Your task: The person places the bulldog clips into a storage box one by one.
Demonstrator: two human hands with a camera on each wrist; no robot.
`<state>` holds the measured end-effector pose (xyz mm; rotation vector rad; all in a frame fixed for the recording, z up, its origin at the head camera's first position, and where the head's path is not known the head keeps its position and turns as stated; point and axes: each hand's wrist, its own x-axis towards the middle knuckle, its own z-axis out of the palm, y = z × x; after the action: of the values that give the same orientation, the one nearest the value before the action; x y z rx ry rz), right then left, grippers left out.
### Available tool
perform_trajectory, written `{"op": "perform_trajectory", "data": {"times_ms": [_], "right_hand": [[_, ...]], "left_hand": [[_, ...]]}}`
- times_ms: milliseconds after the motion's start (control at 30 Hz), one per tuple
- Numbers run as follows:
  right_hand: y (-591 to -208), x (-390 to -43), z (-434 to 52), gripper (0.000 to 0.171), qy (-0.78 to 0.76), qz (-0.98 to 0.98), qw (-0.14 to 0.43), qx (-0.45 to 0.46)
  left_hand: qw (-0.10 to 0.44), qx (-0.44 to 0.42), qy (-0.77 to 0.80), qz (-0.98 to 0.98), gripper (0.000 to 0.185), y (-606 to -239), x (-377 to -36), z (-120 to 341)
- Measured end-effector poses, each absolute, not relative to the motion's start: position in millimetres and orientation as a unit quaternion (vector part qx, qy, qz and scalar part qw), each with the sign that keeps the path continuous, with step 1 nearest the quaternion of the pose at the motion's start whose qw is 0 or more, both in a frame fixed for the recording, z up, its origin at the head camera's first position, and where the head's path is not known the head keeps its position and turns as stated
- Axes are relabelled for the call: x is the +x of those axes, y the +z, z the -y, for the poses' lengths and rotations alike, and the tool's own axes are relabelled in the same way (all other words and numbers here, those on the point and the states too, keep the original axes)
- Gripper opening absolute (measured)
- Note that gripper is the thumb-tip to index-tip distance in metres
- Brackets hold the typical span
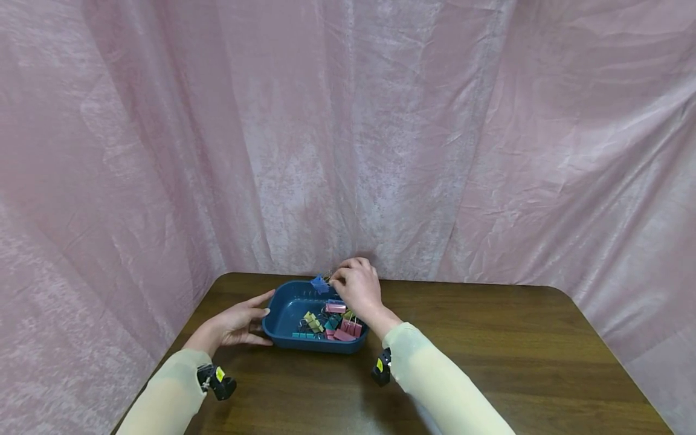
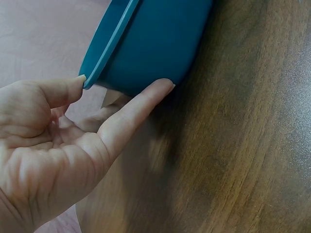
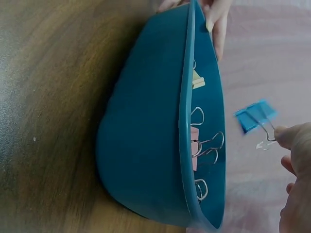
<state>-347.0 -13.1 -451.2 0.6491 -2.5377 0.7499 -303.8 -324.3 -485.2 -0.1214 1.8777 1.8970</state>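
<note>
A dark teal plastic tray [image 1: 287, 294] sits on the brown wooden table [image 1: 489, 350] and holds several coloured binder clips [image 1: 330, 323]. My right hand [image 1: 356, 284] hovers over the tray's far side and pinches the wire handle of a blue binder clip [image 1: 319, 283], lifted above the rim. The right wrist view shows that blue binder clip [image 3: 254, 116] dangling from my fingertips [image 3: 286, 137] beside the tray [image 3: 146, 141]. My left hand [image 1: 241, 320] rests against the tray's left side, thumb at the rim and a straight finger [image 2: 141, 104] along the tray wall [image 2: 155, 39].
Pink cloth [image 1: 348, 139] hangs behind and on both sides of the table. Bare wooden tabletop stretches to the right of the tray and in front of it. The table's rounded far corners lie close to the cloth.
</note>
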Motion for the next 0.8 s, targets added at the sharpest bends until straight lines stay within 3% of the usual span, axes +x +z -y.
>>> {"op": "perform_trajectory", "data": {"times_ms": [233,800], "right_hand": [[-452.3,-345.4,11.2,0.035,0.271,0.919,0.167,0.233],[-455.6,-341.4,1.6,0.041,0.290,0.914,0.161,0.235]], "left_hand": [[0.235,-0.043,0.690,-0.684,0.060,-485.3,-303.8,324.1],[0.232,-0.040,0.683,-0.691,0.060,-485.0,-303.9,323.5]]}}
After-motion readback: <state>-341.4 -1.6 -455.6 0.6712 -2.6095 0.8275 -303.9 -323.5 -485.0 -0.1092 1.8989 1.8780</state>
